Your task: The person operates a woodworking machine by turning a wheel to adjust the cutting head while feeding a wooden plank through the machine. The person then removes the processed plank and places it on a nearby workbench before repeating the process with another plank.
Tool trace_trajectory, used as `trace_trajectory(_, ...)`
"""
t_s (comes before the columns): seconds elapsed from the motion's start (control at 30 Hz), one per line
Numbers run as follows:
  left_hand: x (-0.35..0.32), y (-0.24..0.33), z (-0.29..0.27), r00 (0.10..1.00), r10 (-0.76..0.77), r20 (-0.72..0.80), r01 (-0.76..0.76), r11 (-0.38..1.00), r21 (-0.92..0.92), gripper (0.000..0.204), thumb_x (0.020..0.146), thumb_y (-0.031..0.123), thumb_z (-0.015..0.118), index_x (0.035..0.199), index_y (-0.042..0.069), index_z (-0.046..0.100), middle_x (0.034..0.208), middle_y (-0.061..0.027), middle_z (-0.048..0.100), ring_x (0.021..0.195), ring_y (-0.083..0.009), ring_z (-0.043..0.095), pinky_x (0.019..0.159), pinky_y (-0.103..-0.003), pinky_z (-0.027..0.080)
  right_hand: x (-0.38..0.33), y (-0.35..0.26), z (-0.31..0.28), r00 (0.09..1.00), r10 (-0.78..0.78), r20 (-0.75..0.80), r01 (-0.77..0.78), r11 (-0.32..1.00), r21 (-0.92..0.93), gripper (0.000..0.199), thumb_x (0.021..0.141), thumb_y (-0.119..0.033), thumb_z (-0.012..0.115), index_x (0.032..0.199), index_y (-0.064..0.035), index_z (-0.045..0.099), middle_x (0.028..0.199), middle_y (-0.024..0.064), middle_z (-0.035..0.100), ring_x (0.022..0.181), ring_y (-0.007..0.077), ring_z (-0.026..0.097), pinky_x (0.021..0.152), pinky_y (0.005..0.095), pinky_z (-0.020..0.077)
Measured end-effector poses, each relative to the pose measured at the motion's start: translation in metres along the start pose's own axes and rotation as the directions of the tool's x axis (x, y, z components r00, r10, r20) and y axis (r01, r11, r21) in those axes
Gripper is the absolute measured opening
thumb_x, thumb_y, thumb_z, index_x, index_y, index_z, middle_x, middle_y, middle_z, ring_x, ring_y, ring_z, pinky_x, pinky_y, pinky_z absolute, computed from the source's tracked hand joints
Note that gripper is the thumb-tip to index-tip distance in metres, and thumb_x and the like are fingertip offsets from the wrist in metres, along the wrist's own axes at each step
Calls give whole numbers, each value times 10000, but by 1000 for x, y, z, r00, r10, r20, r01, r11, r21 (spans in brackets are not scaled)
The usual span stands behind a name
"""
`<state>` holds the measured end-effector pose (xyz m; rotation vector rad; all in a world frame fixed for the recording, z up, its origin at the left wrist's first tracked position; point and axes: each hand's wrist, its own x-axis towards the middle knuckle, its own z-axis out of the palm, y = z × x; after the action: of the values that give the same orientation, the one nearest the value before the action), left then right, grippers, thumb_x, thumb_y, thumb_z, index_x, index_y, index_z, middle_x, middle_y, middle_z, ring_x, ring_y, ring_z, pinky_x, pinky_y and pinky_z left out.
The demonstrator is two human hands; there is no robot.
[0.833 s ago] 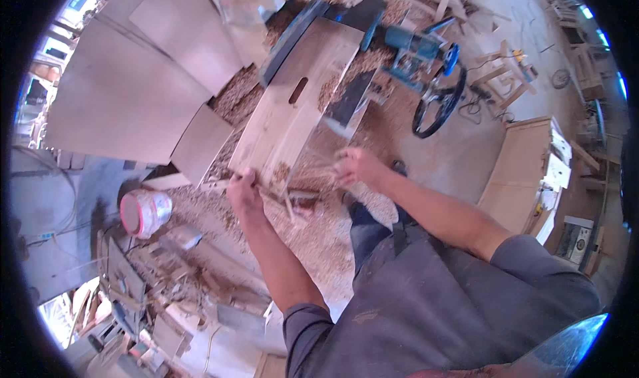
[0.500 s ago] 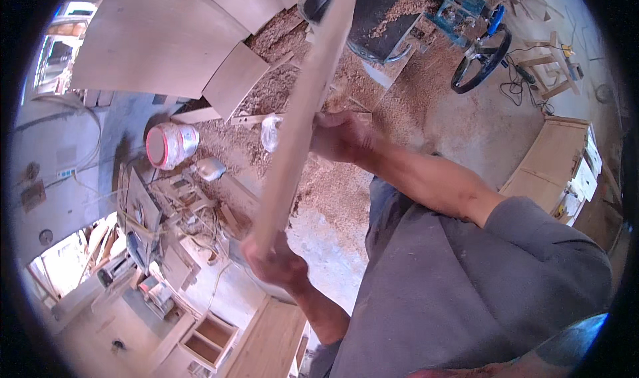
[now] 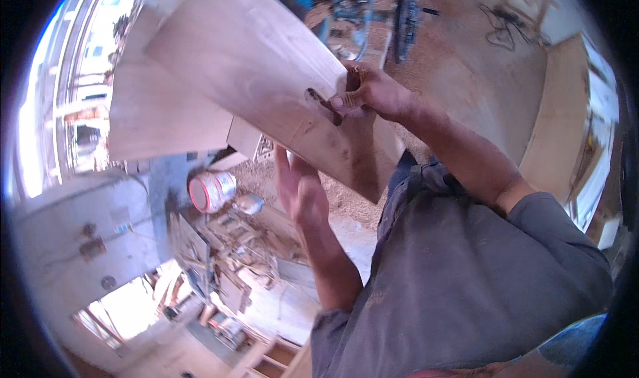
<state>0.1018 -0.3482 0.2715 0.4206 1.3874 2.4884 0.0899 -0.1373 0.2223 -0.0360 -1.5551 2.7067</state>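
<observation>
A wide, pale wooden board [image 3: 266, 65] slants across the upper middle, its broad face turned toward me. An elongated dark mark or gap shows on that face. My right hand [image 3: 373, 93] is closed on the board's right edge, its thumb lying on the face by the dark mark and the other fingers partly hidden behind. At the lower left edge, my left hand [image 3: 303, 188] supports the board; it is slightly blurred, its fingers point up along the edge and some of their tips are covered by the wood.
Large pale panels [image 3: 170, 115] lean behind the board. To the left are a white and red bucket [image 3: 213, 191] and a heap of wood scraps [image 3: 256, 241]. A blue machine with a black handwheel [image 3: 404, 22] stands beyond; a wooden cabinet [image 3: 549, 112] is at right. Sawdust covers the floor.
The board has turned from edge-on to broad face toward me. My right hand has shifted up and right, my left hand up along the edge. The view has swung too.
</observation>
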Motion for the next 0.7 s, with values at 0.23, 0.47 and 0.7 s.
trace_trajectory(0.23, 21, -84, 165, 979, -195, 59, 190, 979, 69, 469, 837, -16, 636, 1280, -78, 497, 1231, -180, 580, 1128, -284, 576, 1005, -424, 462, -143, -94, -116, 894, -247, -375, 25, 861, -508, 591, 847, -147, 721, 1363, 12, 480, 1079, 123, 642, 1052, 198, 580, 962, 331, 454)
trace_trajectory(0.47, 9, -143, 262, 958, -279, 63, 269, 954, 133, 400, 799, -72, 679, 1185, -67, 576, 1148, -166, 634, 1064, -251, 617, 965, -386, 497, -303, -34, -225, 623, 27, -782, -233, 960, -153, 584, 933, -376, 627, 1363, 2, 510, 1364, 194, 533, 1274, 309, 486, 1081, 402, 364)
trace_trajectory(0.7, 19, -158, 303, 912, -311, 269, 279, 948, 151, 426, 759, -75, 687, 1171, -85, 578, 1151, -177, 633, 1022, -257, 633, 923, -376, 521, -318, -34, -212, 372, -115, -921, 86, 992, -89, 330, 927, -262, 648, 1059, 40, 666, 850, 66, 665, 770, 136, 600, 711, 273, 483)
